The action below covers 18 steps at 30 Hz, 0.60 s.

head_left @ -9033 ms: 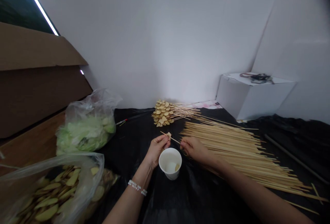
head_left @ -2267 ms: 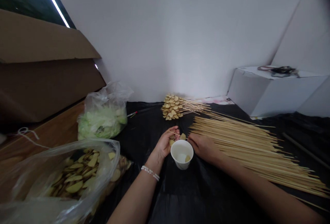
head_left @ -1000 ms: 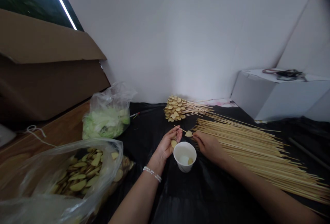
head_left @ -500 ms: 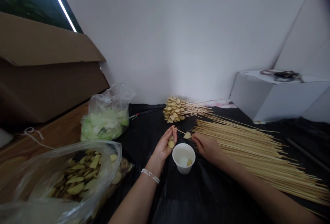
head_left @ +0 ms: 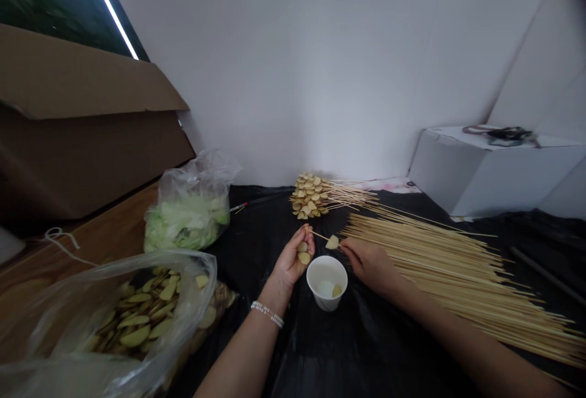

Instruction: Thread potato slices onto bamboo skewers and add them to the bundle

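My left hand (head_left: 290, 260) is cupped, with a few pale potato slices (head_left: 303, 254) in its palm. My right hand (head_left: 368, 264) pinches a thin bamboo skewer (head_left: 323, 238) that carries a slice (head_left: 332, 242) near its middle, and the skewer's far end reaches my left fingers. Between my hands stands a white paper cup (head_left: 326, 282) holding liquid and pale pieces. Loose skewers (head_left: 439, 270) lie beside my right hand. Beyond my hands is a pile of loaded skewers (head_left: 309, 198).
Plastic bags of sliced potato (head_left: 137, 318) and shredded greens (head_left: 187, 221) sit at the left, on a wooden surface (head_left: 105, 227) by a cardboard box (head_left: 82, 74). A black sheet (head_left: 366, 349) covers the table. A white box (head_left: 485, 172) stands at the back right.
Compared with the oldest frame, my left palm now holds slices and the skewer sits higher with a slice on it. Over the last second my hands have barely moved.
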### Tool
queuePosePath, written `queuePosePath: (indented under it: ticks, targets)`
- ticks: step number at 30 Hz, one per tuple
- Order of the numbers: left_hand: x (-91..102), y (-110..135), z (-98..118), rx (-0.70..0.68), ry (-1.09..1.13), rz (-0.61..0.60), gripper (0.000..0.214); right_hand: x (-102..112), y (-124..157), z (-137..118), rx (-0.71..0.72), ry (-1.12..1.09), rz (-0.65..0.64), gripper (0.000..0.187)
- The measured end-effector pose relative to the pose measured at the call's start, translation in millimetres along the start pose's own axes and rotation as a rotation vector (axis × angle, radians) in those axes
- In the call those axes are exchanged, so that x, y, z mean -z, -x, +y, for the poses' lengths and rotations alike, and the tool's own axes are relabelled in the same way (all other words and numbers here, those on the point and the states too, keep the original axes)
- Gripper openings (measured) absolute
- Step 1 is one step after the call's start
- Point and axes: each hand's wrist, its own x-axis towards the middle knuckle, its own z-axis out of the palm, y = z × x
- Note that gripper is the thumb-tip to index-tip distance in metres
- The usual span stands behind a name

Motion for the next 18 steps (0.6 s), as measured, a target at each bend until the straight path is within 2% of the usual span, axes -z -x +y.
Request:
queuePosePath:
  ticks: [18]
  targets:
    - [2.3, 0.3, 3.1, 0.015, 0.012, -0.053, 0.014, -1.1, 0.6, 0.7, 0.026, 0.091, -0.058, 0.029]
